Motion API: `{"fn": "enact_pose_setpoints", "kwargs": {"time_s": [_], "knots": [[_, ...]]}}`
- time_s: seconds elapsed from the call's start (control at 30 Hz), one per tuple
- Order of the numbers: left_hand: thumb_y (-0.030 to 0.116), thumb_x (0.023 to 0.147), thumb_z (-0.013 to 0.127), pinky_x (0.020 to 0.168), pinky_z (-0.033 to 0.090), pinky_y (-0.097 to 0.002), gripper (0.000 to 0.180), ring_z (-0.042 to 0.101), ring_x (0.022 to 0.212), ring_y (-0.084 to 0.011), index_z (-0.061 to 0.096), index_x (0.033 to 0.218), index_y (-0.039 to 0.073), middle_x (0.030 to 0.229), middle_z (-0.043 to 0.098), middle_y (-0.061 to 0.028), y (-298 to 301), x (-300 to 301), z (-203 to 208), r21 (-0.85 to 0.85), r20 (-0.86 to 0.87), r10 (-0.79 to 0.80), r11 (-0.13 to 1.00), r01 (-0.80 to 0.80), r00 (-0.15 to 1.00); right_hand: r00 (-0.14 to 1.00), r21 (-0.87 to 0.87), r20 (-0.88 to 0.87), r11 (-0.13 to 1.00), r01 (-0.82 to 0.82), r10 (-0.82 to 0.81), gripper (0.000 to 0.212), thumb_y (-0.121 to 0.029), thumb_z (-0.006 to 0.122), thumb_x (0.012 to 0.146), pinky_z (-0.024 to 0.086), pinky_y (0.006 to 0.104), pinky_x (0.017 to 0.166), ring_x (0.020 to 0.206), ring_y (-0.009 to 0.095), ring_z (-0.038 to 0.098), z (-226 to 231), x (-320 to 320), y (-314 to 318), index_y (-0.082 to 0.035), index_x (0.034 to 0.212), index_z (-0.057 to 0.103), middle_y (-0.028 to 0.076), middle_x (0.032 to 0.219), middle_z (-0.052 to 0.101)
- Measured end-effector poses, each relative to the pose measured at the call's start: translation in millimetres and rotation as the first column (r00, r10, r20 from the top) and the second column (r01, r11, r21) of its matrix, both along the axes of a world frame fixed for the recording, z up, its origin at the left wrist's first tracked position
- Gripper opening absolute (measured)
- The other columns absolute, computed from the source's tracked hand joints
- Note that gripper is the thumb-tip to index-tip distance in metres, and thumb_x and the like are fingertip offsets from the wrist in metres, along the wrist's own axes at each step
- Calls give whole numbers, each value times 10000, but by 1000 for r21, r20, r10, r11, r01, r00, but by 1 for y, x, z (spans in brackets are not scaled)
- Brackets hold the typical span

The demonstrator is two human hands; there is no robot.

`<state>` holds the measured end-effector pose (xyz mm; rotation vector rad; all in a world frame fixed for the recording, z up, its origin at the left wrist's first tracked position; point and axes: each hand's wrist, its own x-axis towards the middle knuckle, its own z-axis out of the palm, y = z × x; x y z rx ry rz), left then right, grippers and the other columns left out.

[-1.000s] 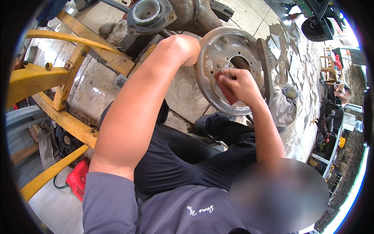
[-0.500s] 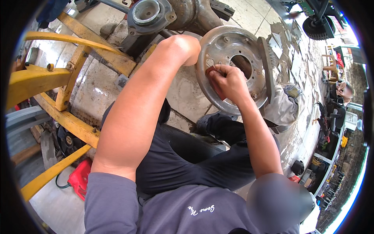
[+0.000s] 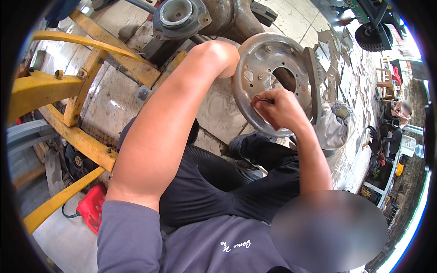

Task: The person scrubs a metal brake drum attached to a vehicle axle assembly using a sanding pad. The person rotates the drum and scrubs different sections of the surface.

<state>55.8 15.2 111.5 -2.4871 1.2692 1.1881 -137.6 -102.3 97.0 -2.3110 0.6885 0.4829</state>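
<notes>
A round metal brake plate (image 3: pixel 255 54) with a large centre hole and several smaller holes stands tilted in front of me. My left hand (image 3: pixel 230 63) is bent around its left rim, with the fingers hidden behind the edge. Pinched in my right hand (image 3: pixel 281 107) is a folded reddish-brown piece of sandpaper (image 3: pixel 264 113), which lies against the lower left part of the plate's face. A long curved piece like a brake shoe (image 3: pixel 313 84) lines the plate's right side.
Beyond the plate are a rusty axle housing (image 3: pixel 223 18) and a grey hub (image 3: pixel 176 16). A yellow metal frame (image 3: pixel 82 136) stands at the left, near a red plastic container (image 3: pixel 92 207). Broken tiles (image 3: pixel 330 59) and a pale cloth bundle (image 3: pixel 332 127) lie at the right.
My right hand has moved down and slightly right across the plate with the sandpaper. My left hand stays at the rim.
</notes>
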Motion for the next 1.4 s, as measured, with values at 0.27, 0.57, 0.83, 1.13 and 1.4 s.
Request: {"fn": "enact_pose_setpoints", "kwargs": {"time_s": [0.27,0.57,0.83,1.13,1.4], "knots": [[-9,902,491,999,521,-401,500,625,1209,-292,630,1357,146,1345,639,-95,-8,-3,-2,4,-4,-100,995,100,995,855,-227,507,974,10,110,194,-178,709,868,541,445,770,831,392,698,-32,13,14,-57,1008,765,219,884,718],[-1,880,537,927,545,-410,409,658,1143,-307,697,1240,108,1252,683,-125,-7,-7,10,7,2,-45,999,45,999,940,-138,340,987,79,-28,204,-176,689,894,543,383,721,735,272,710,-6,21,-5,-45,1036,755,187,826,718],[5,858,575,858,559,-418,326,688,1068,-331,737,1136,58,1149,716,-172,-8,-9,17,-13,-3,12,1000,-12,1000,997,-32,72,999,35,-33,234,-193,687,898,536,358,685,672,227,691,4,10,4,-40,1063,752,168,780,710],[24,891,553,905,545,-412,365,666,1119,-314,708,1216,84,1229,692,-136,-5,-6,15,45,-4,-6,999,6,1000,996,-23,83,999,30,-28,232,-149,658,893,549,388,753,724,272,708,0,9,1,-70,1090,751,196,793,715],[2,899,524,966,534,-408,473,640,1178,-295,647,1330,151,1339,645,-84,-5,-3,3,33,-14,-36,999,37,999,975,-63,192,990,127,-113,242,-186,693,883,548,399,810,847,317,727,-5,23,0,-44,1068,758,214,923,732]]}}
